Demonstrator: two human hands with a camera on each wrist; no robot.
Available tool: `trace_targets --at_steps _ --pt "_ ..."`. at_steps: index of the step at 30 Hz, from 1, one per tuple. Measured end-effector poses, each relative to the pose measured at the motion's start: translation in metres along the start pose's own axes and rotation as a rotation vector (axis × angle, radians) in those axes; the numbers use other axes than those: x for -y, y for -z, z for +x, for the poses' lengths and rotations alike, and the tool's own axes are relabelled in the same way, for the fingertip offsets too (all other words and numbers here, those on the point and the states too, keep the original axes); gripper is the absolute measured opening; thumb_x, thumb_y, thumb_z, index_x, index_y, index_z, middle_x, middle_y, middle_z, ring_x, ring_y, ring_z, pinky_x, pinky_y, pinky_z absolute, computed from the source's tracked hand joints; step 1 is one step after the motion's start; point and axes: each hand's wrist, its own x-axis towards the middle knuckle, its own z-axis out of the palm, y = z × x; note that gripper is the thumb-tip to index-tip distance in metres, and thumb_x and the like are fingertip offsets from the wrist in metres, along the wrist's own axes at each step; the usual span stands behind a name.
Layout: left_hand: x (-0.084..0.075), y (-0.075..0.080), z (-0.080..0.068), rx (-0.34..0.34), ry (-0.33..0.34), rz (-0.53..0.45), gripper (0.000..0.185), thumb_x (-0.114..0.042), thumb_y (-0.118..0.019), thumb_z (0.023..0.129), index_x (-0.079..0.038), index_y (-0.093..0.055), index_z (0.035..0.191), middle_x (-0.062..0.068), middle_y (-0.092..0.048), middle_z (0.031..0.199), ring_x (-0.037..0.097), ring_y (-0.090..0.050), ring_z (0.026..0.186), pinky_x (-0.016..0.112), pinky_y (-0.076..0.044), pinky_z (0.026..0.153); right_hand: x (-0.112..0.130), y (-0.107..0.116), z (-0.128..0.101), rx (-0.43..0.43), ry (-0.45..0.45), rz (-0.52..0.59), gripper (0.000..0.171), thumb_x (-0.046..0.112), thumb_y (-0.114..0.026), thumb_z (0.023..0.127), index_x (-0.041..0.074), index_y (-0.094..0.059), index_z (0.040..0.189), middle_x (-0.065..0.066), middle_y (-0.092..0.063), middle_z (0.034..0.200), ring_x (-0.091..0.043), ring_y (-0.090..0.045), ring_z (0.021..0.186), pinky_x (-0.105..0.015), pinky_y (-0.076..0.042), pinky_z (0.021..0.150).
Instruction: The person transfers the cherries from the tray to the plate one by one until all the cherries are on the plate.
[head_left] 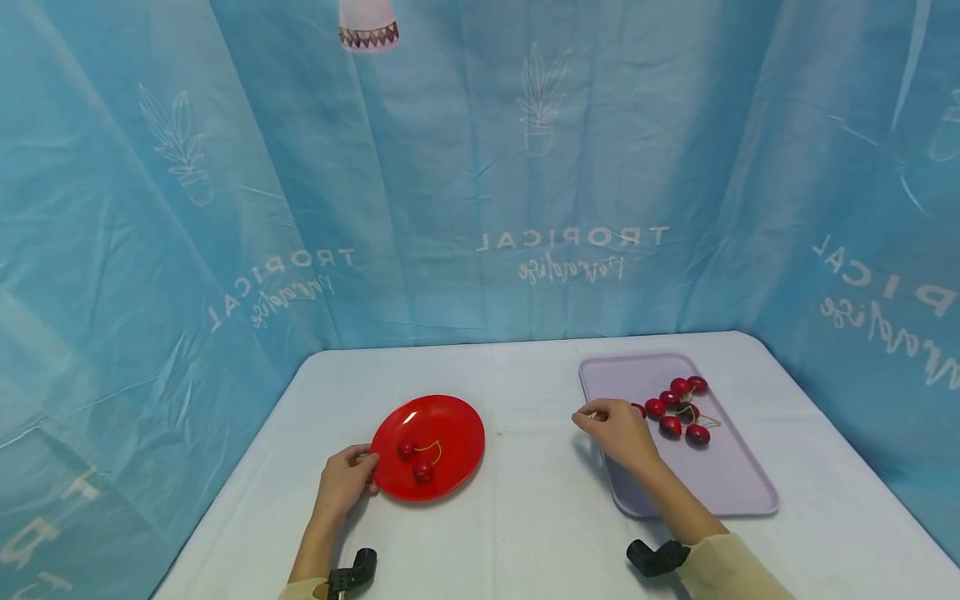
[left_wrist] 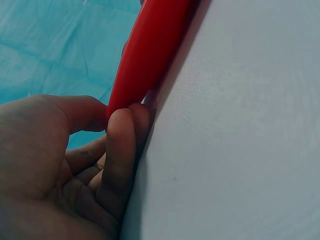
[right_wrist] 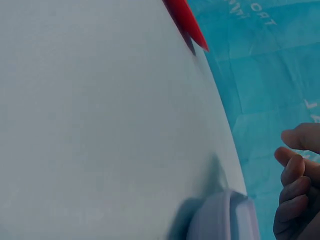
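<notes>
- Left hand: grip clamped on the near-left rim of the round red plastic plate, which holds 2 dark red cherries on the white-clothed table.
- Right hand: fingers curled, pinching together above the flat lilac rectangular tray's left edge; whether they hold anything I cannot tell.
- Cluster of loose red cherries lies on the tray, just beyond that hand.

Both hands low and forward, left hand fingers curled — pinching, right hand fingers loosely curled.

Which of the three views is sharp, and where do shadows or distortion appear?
Head view: sharp, even light, backdrop edges bent by the wide lens. Left wrist view: the left hand and round red plastic plate are soft, very close. Right wrist view: soft; a shadow lies beside the lilac plastic tray.
</notes>
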Motion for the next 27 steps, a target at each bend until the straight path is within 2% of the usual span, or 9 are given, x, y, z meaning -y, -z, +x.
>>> trace_targets --at_steps 7,13,20,22,27 --pt "0.001 -0.001 0.002 0.007 0.009 0.0 0.04 -0.021 -0.057 0.094 0.004 -0.056 0.125 0.009 -0.063 0.086 0.017 -0.06 0.056 0.024 -0.049 0.06 -0.014 0.018 -0.005 -0.006 -0.014 -0.032 0.028 0.03 -0.071 0.086 0.007 -0.074 0.102 -0.003 -0.068 0.087 -0.018 -0.057 0.073 -0.03 -0.049 0.059" --pt "0.001 0.0 0.003 0.003 0.006 -0.003 0.039 -0.021 -0.058 0.093 0.003 -0.057 0.124 0.009 -0.062 0.084 0.018 -0.06 0.056 0.024 -0.05 0.06 -0.027 0.031 -0.008 -0.027 -0.002 -0.071 0.026 0.029 -0.071 0.086 0.006 -0.074 0.099 -0.003 -0.067 0.084 -0.018 -0.055 0.07 -0.031 -0.046 0.056" --pt "0.001 0.0 0.002 0.007 0.007 -0.003 0.039 -0.021 -0.058 0.094 0.003 -0.057 0.124 0.009 -0.062 0.084 0.017 -0.06 0.056 0.025 -0.049 0.059 -0.035 0.043 -0.01 -0.056 0.018 -0.084 0.028 0.031 -0.072 0.085 0.006 -0.074 0.097 -0.004 -0.069 0.086 -0.018 -0.058 0.075 -0.032 -0.046 0.06" --pt "0.001 0.0 0.002 0.006 0.009 -0.001 0.04 -0.021 -0.058 0.093 0.004 -0.057 0.125 0.01 -0.062 0.085 0.018 -0.06 0.056 0.025 -0.049 0.06 -0.038 0.046 -0.012 -0.053 0.009 -0.092 0.03 0.032 -0.071 0.086 0.005 -0.074 0.098 -0.004 -0.068 0.086 -0.018 -0.057 0.074 -0.032 -0.046 0.059" --pt "-0.001 0.002 0.0 0.008 0.001 0.004 0.041 -0.021 -0.057 0.093 0.004 -0.056 0.125 0.009 -0.062 0.085 0.017 -0.06 0.055 0.026 -0.048 0.062 -0.045 0.05 -0.014 -0.043 -0.025 -0.11 0.032 0.032 -0.071 0.086 0.003 -0.072 0.099 -0.003 -0.064 0.076 -0.016 -0.055 0.059 -0.031 -0.045 0.051"
